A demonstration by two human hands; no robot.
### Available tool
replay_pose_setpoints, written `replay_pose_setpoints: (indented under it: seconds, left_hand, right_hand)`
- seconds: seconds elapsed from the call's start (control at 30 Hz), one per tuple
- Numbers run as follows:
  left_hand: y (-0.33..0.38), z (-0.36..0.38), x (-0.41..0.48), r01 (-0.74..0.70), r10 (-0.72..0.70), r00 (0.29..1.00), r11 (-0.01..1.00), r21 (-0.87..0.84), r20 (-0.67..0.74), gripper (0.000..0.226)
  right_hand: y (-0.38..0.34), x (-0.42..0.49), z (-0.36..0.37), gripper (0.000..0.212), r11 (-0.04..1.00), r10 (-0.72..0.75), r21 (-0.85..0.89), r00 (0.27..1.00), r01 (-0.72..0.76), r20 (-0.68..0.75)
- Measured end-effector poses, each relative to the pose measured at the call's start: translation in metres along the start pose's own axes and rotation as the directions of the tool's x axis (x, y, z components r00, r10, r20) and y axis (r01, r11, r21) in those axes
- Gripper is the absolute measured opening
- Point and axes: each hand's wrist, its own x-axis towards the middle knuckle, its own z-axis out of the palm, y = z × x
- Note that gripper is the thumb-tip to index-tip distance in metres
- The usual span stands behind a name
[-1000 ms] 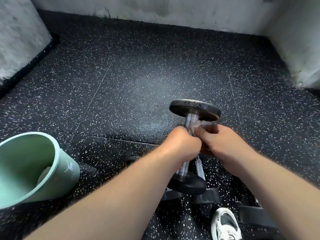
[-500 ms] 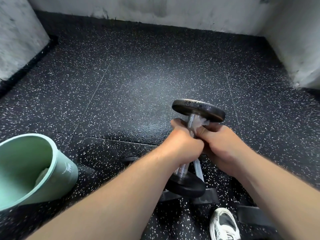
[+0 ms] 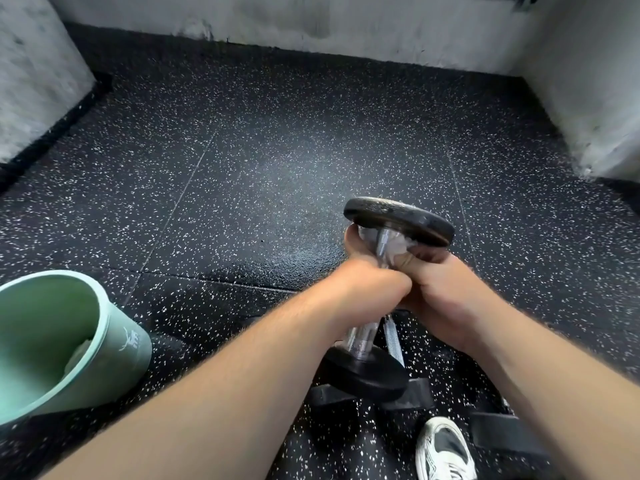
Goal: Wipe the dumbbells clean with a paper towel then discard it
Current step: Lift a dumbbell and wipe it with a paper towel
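Now left hand tight around dumbbell handle, right hand around paper towel on it.

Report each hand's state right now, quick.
Left hand: closed, gripping the dumbbell by its bar.
Right hand: closed, fingers wrapping the paper towel round the same bar.

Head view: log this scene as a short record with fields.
dumbbell: held near upright, black plates
towel: white, round the handle under the top plate
left hand: grips the handle
right hand: grips the towel on the handle
bin: green, at left, something white inside
other dumbbells: lying below the hands
shoe: white, bottom edge
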Motion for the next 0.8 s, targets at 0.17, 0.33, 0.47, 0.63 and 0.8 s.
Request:
replay_pose_setpoints:
  seconds: [0.17,0.33,0.47,0.63,0.8]
  left_hand:
    - [-0.002,0.004,0.004,0.022,-0.024,1.000,0.989,0.148,0.012,0.093]
    - [-0.004,0.000,0.009,-0.093,0.097,0.989,0.995,0.035,-0.116,0.066]
    - [-0.010,-0.008,0.011,-0.057,0.051,0.998,0.988,-0.142,-0.047,0.092]
    - [-0.020,-0.013,0.012,0.035,-0.061,0.988,0.984,0.175,0.145,0.046]
    - [-0.018,-0.009,0.011,-0.010,-0.013,0.990,0.987,0.161,0.138,0.010]
  right_hand:
    - [0.004,0.003,0.007,0.023,0.998,-0.055,0.017,0.986,0.059,-0.160]
    - [-0.005,0.000,0.010,0.020,0.979,-0.192,-0.096,0.971,0.179,-0.143]
    - [-0.007,0.002,0.004,0.017,0.966,-0.242,-0.120,0.962,0.227,-0.125]
    - [-0.007,0.004,-0.001,0.015,0.939,-0.321,-0.154,0.945,0.309,-0.062]
    - [-0.007,0.005,-0.002,0.012,0.944,-0.314,-0.123,0.949,0.307,-0.039]
